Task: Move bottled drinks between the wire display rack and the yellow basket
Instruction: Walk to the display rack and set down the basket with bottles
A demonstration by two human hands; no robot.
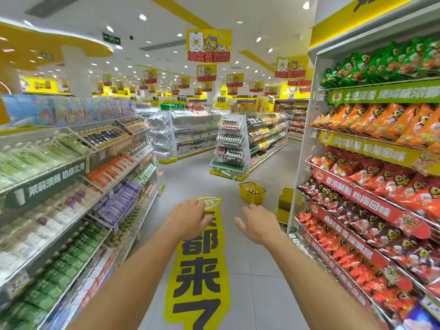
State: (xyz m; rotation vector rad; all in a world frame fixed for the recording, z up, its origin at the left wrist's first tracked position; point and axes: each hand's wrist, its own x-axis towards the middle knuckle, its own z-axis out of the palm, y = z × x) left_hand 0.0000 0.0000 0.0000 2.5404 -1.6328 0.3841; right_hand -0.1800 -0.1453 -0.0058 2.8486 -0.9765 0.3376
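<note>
Reaching forward, the left hand (pixel 190 217) and right hand (pixel 258 222) hold nothing, fingers (pixel 199 204) loosely spread, well short of the yellow basket (pixel 250 198). Bottled drinks (pixel 252 190) lie in it, likely meant for the wire display rack (pixel 229 148) just beyond.

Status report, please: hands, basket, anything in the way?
Left hand, right hand open, empty, stretched forward. Yellow basket on floor ahead, bottles inside, wire display rack behind it. No obstacle seen between; stack of yellow baskets off right.
</note>
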